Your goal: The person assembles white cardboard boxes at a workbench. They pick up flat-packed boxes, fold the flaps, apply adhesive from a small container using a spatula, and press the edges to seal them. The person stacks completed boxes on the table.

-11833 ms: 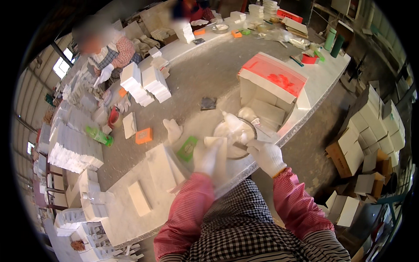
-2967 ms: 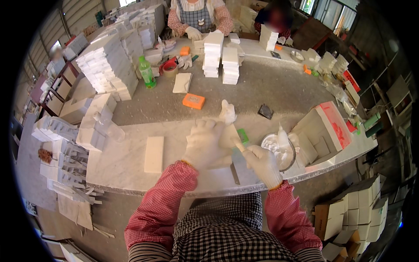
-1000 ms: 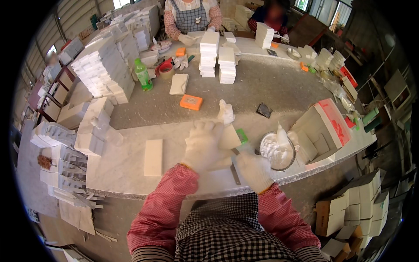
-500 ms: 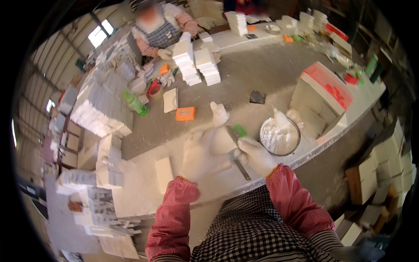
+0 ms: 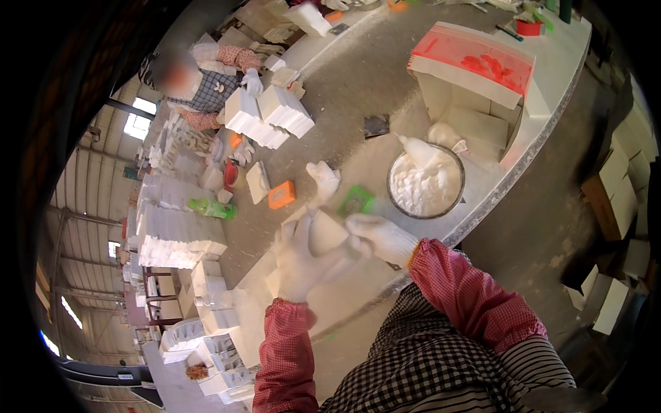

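Note:
Both my hands wear white knitted gloves. My left hand [image 5: 303,260] grips a white tile [image 5: 328,233], its fingers and thumb spread around the piece. My right hand [image 5: 384,237] is closed at the tile's right edge; what its fingers pinch is hidden. The end of a thin metal strip [image 5: 394,266] shows on the table below that hand. Just beyond the tile lies a green-framed pad [image 5: 356,200]. To its right stands a round bowl [image 5: 460,180] of white paste with a white tool handle [image 5: 416,147] in it.
An empty glove [image 5: 323,179], an orange block [image 5: 281,195] and a pale slab [image 5: 258,182] lie farther off. A red-topped box [image 5: 475,65] stands at right, stacked white tiles [image 5: 182,234] at left. A co-worker [image 5: 210,89] stands behind more tile stacks [image 5: 284,110].
My view has turned, so the table appears rotated. The tile and both hands stay close together; the metal strip under my right hand is now mostly covered. The green pad shows more fully.

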Demonstrator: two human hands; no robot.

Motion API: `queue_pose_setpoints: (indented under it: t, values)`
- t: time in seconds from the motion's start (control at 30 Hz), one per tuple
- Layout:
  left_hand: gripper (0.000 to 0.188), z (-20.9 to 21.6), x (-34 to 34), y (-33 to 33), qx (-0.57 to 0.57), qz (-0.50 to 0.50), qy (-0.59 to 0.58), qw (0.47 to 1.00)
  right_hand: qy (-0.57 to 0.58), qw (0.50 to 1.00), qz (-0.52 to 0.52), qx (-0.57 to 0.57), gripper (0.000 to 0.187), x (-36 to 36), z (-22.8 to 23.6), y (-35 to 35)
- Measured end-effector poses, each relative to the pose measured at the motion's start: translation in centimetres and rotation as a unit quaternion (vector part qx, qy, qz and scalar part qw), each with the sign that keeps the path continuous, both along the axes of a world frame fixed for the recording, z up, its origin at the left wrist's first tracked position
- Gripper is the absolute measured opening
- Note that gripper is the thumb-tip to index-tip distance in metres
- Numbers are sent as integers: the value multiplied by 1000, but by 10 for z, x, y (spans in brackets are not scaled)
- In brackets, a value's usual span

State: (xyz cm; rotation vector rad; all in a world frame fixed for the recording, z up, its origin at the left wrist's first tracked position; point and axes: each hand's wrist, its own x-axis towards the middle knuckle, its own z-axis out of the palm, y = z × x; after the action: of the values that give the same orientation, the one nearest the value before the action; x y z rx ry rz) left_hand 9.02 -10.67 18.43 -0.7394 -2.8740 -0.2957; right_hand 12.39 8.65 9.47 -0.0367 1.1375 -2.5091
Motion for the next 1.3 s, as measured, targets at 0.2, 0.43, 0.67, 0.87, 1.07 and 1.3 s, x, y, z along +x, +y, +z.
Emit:
queue_pose_setpoints:
  t: [0.2,0.43,0.67,0.87,1.07,1.3]
  values:
    - [86,-6,-2,-2,-9,-4,2,1000,11,1000,-5,5,26,-19,9,2]
    - [88,-8,-3,-3,5,-7,-1,1000,44,997,23,-56,26,-30,-22,-6]
    - [85,-7,-2,-2,12,-10,-7,1000,50,998,40,0,27,-14,-16,4]
    - [84,-6,-2,-1,10,-16,-1,1000,52,997,43,-28,27,-14,-21,3]
    - [85,-12,-4,-4,6,-21,27,999,47,998,37,-19,29,0,-10,8]
    - [82,-11,-4,-1,-1,-38,54,998,31,999,33,-21,29,7,-9,8]
